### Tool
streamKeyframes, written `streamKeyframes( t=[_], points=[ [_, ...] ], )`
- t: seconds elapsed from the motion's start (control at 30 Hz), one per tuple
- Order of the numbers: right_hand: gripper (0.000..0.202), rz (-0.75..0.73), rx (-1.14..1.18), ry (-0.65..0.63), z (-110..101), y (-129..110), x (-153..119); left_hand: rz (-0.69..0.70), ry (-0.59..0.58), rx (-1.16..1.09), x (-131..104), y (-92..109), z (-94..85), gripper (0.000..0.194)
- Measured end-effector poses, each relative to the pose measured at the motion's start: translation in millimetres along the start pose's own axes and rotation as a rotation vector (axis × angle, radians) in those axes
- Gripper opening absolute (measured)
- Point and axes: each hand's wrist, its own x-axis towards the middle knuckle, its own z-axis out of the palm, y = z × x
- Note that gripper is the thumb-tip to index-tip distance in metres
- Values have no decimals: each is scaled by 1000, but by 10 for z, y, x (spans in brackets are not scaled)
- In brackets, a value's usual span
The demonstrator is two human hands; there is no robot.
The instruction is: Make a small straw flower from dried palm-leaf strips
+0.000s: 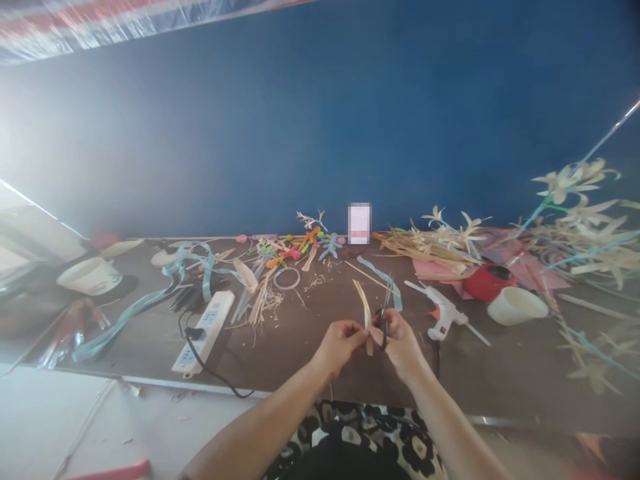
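A pale strip of dried husk [365, 303] stands upright between my hands, its lower end pinched by the fingertips of my left hand [343, 343]. My right hand [400, 340] is closed around the black handles of a pair of scissors [384, 323], whose blades point up and away from me beside the strip. The right fingertips also meet the strip's lower part, close to the left ones. A short piece of the strip shows below the fingers. Both hands hover over the brown table [290, 353], near its front edge.
Right of my hands lies a white glue gun [445, 310], with a white cup [517, 305], a red container [487, 282] and husk flowers [565, 183] beyond. To the left are a power strip [205, 333], blue ribbon [135, 313] and a clear ring [287, 278].
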Motion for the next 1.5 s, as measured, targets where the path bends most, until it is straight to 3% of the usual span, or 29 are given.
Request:
streamKeyframes(
  t=[0.2,0.43,0.57,0.87,1.07,1.23,1.4,1.5],
  points=[
    [21,1,45,-13,-30,60,35,-17,13,-117,50,-39,30,29],
    [21,-1,55,-40,-24,72,48,0,5,-2,97,-32,-16,27],
    [21,3,41,-47,-14,60,44,-29,-48,-21,113,-35,-50,26],
    [19,54,122,-118,-33,44,27,-34,-30,-28,127,-83,-88,28],
    [20,55,35,-84,-27,56,48,-40,-37,-82,83,-63,-90,29],
    [22,58,55,-53,-12,77,72,-35,1,-147,101,-97,-58,23],
    [27,98,63,50,-22,124,10,88,137,-249,132,-97,-47,19],
    [31,104,-27,-54,-37,139,-125,171,178,-356,129,-48,-74,17]
  ],
)
